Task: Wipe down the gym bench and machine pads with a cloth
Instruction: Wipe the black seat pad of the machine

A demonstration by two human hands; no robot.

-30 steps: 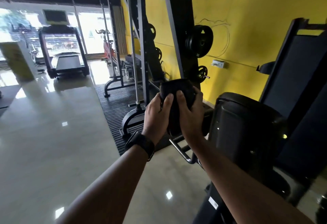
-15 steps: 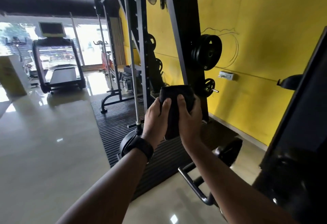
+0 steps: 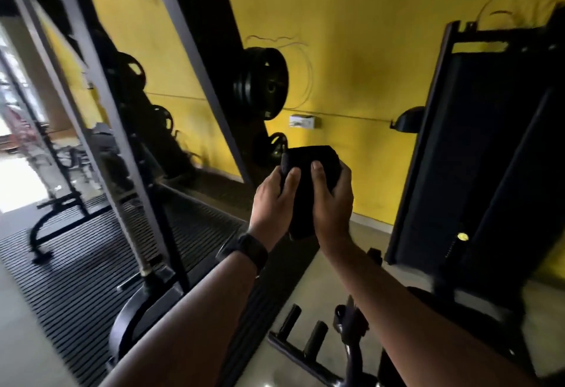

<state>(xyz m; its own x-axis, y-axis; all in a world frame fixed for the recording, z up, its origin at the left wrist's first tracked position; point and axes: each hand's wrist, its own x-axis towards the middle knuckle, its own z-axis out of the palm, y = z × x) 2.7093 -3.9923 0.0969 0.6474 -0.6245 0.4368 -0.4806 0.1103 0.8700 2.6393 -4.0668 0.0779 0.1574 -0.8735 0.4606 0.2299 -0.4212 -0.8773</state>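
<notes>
Head view, dark cloth [image 3: 308,158] at frame centre, gripped between left hand [image 3: 270,203] and right hand [image 3: 334,203], both thumbs pressed on it.

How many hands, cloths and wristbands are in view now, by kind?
Hands: 2, left hand and right hand, both gripping the cloth
Black cloth: 1
Black wristband: 1, on the left wrist
Total: 4

The black cloth [image 3: 308,172], folded into a thick upright bundle, is gripped between the left hand [image 3: 272,200] and the right hand [image 3: 333,203], thumbs pressed on its near face, in the air well apart from the tall dark machine pad [image 3: 477,148] standing in its black frame [image 3: 428,129] at the right
</notes>
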